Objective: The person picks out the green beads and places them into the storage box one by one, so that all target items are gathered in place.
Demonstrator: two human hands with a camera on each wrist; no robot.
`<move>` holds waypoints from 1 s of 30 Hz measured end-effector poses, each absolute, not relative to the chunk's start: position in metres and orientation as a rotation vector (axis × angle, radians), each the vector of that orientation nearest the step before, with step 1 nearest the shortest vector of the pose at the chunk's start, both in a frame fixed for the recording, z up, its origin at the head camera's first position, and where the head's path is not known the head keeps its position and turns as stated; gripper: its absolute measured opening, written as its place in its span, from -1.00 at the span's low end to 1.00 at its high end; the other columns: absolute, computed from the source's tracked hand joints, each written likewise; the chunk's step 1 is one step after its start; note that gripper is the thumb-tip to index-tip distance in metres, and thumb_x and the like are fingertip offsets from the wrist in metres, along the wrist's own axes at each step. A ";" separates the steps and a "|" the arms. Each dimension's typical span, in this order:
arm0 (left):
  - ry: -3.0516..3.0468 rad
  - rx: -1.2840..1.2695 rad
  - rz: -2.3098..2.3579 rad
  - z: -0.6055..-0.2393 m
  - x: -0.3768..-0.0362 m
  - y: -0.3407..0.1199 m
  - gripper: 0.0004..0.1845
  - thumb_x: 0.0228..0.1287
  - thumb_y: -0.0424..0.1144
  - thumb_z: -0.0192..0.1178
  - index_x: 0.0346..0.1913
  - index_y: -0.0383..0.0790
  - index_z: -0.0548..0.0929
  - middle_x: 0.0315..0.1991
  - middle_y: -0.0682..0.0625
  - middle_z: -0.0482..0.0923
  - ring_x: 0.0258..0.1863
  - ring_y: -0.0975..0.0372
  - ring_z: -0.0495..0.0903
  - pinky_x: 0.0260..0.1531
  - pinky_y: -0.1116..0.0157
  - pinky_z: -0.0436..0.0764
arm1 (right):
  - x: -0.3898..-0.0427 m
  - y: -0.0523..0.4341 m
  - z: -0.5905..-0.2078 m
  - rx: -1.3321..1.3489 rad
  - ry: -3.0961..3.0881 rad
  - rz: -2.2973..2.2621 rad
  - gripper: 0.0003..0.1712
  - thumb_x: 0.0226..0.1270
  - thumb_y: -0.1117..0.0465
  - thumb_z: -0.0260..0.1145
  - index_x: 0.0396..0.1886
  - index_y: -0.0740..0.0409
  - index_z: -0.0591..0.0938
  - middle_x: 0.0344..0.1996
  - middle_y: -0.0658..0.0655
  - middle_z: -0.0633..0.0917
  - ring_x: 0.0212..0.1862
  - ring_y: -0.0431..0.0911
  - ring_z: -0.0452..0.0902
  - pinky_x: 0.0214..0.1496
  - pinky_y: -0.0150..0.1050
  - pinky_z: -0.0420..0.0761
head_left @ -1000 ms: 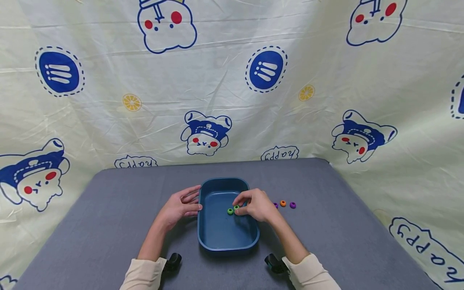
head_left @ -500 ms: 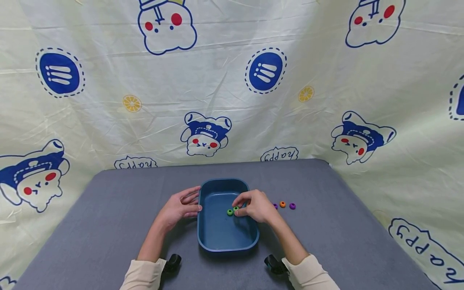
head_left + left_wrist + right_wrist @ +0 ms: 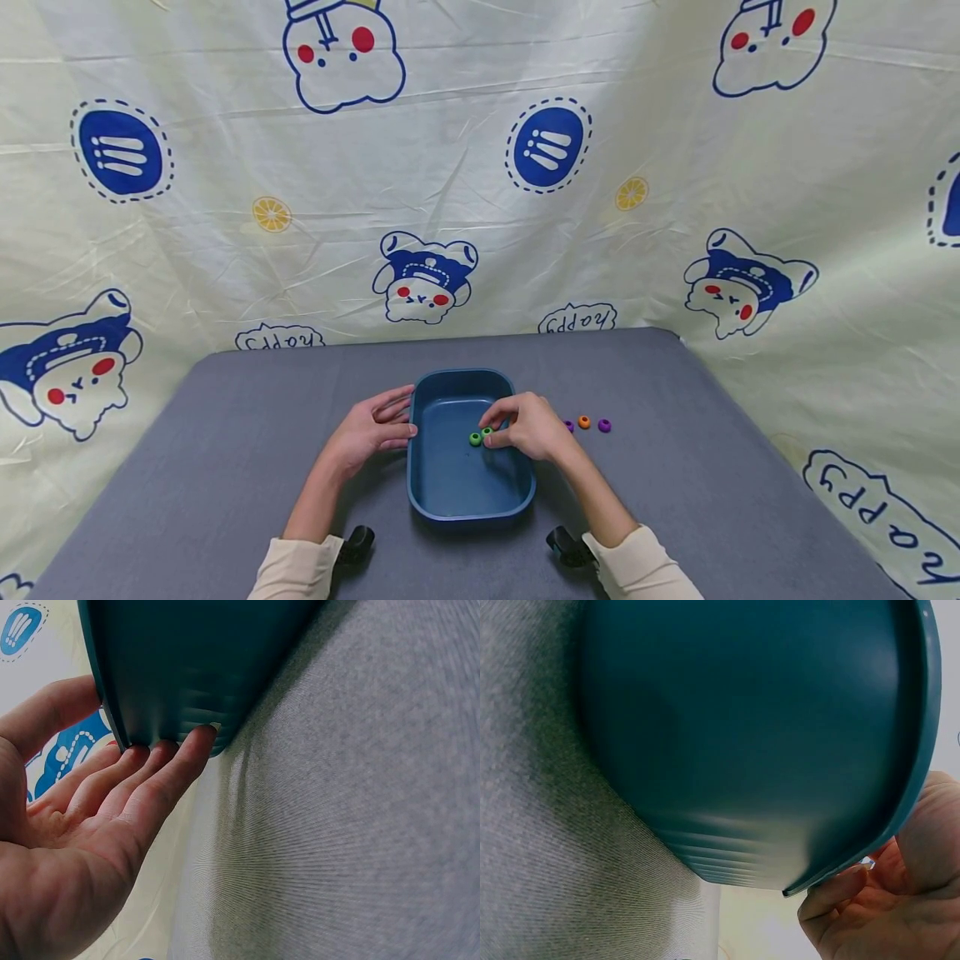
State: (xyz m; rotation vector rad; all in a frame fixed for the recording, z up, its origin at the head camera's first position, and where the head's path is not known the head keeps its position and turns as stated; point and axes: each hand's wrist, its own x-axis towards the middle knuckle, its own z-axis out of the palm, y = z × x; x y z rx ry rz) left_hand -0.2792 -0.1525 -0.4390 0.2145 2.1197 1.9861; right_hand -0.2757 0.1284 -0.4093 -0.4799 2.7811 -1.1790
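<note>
A blue rectangular tub [image 3: 471, 510] stands on the grey table, between the two hands. My left hand [image 3: 363, 433] touches its left side; in the left wrist view, nearly straight fingertips [image 3: 201, 739] rest against the outer wall [image 3: 161, 667], with the thumb at the rim. Over the tub's right side reaches my right hand [image 3: 527, 427], its thumb and forefinger pinching a small green bead [image 3: 487, 432]. Just left of it shows another green bead [image 3: 475, 439]. In the right wrist view, the tub wall [image 3: 757, 735] hides the beads and part of my right hand [image 3: 900, 900].
Right of the tub lie an orange bead [image 3: 584, 422], a purple bead [image 3: 604, 426] and another purple bead [image 3: 569, 426] partly covered by my right hand. A printed cloth [image 3: 450, 192] hangs behind the grey table [image 3: 247, 417].
</note>
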 end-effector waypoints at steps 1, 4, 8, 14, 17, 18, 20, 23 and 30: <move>2.118 0.216 1.986 -0.439 -0.279 -0.153 -0.30 0.33 -0.47 0.28 0.51 -0.22 0.33 0.48 -0.28 0.33 0.37 -0.17 0.46 0.03 0.09 0.72 | -0.276 0.128 -0.409 -0.481 2.782 -1.177 -0.87 0.15 0.27 0.57 -0.29 0.03 0.81 -0.45 -0.06 0.69 -0.41 -0.13 0.47 -0.40 -0.28 0.46; 2.115 0.218 1.987 -0.439 -0.279 -0.152 -0.30 0.34 -0.47 0.28 0.51 -0.22 0.33 0.47 -0.28 0.33 0.37 -0.17 0.46 0.04 0.09 0.72 | -0.275 0.129 -0.409 -0.483 2.784 -1.175 -0.87 0.15 0.27 0.57 -0.29 0.02 0.81 -0.45 -0.07 0.69 -0.41 -0.13 0.46 -0.40 -0.28 0.46; 2.110 0.206 1.991 -0.438 -0.279 -0.152 -0.30 0.33 -0.48 0.29 0.51 -0.21 0.34 0.47 -0.27 0.35 0.37 -0.16 0.47 0.03 0.10 0.72 | -0.275 0.129 -0.409 -0.487 2.783 -1.177 -0.87 0.15 0.27 0.56 -0.29 0.02 0.81 -0.45 -0.07 0.69 -0.41 -0.13 0.46 -0.40 -0.29 0.45; 2.112 0.229 1.988 -0.436 -0.277 -0.153 -0.28 0.32 -0.48 0.29 0.52 -0.26 0.31 0.48 -0.30 0.32 0.40 -0.17 0.42 0.04 0.11 0.73 | -0.275 0.129 -0.409 -0.513 2.785 -1.176 -0.86 0.14 0.27 0.57 -0.29 0.04 0.81 -0.46 -0.07 0.70 -0.41 -0.16 0.49 -0.42 -0.29 0.47; 2.109 0.232 1.991 -0.436 -0.277 -0.153 -0.27 0.32 -0.49 0.29 0.52 -0.27 0.30 0.48 -0.31 0.31 0.40 -0.17 0.42 0.03 0.11 0.73 | -0.275 0.130 -0.409 -0.523 2.783 -1.174 -0.86 0.14 0.26 0.57 -0.28 0.04 0.81 -0.46 -0.08 0.70 -0.41 -0.16 0.50 -0.41 -0.29 0.48; 2.104 0.222 1.994 -0.436 -0.277 -0.152 -0.27 0.32 -0.49 0.29 0.52 -0.26 0.31 0.48 -0.30 0.32 0.40 -0.16 0.43 0.03 0.11 0.73 | -0.275 0.130 -0.409 -0.525 2.781 -1.172 -0.86 0.14 0.25 0.57 -0.28 0.04 0.81 -0.45 -0.08 0.70 -0.40 -0.16 0.50 -0.41 -0.29 0.48; 2.102 0.216 1.996 -0.436 -0.277 -0.152 -0.28 0.32 -0.49 0.29 0.52 -0.25 0.32 0.48 -0.29 0.32 0.40 -0.15 0.43 0.03 0.10 0.73 | -0.275 0.129 -0.409 -0.529 2.777 -1.172 -0.86 0.15 0.25 0.56 -0.27 0.04 0.82 -0.45 -0.08 0.69 -0.40 -0.16 0.50 -0.40 -0.29 0.49; 2.107 0.214 1.995 -0.436 -0.277 -0.152 -0.28 0.32 -0.49 0.29 0.52 -0.24 0.32 0.48 -0.28 0.32 0.40 -0.15 0.43 0.03 0.10 0.73 | -0.276 0.129 -0.409 -0.535 2.769 -1.173 -0.85 0.15 0.23 0.56 -0.25 0.04 0.82 -0.45 -0.08 0.69 -0.41 -0.16 0.51 -0.40 -0.29 0.49; 2.110 0.216 1.998 -0.437 -0.278 -0.152 -0.29 0.32 -0.49 0.29 0.51 -0.25 0.33 0.48 -0.29 0.33 0.39 -0.16 0.44 0.03 0.10 0.73 | -0.276 0.132 -0.408 -0.555 2.738 -1.197 -0.83 0.18 0.20 0.54 -0.21 0.05 0.81 -0.46 -0.07 0.68 -0.41 -0.16 0.53 -0.38 -0.28 0.52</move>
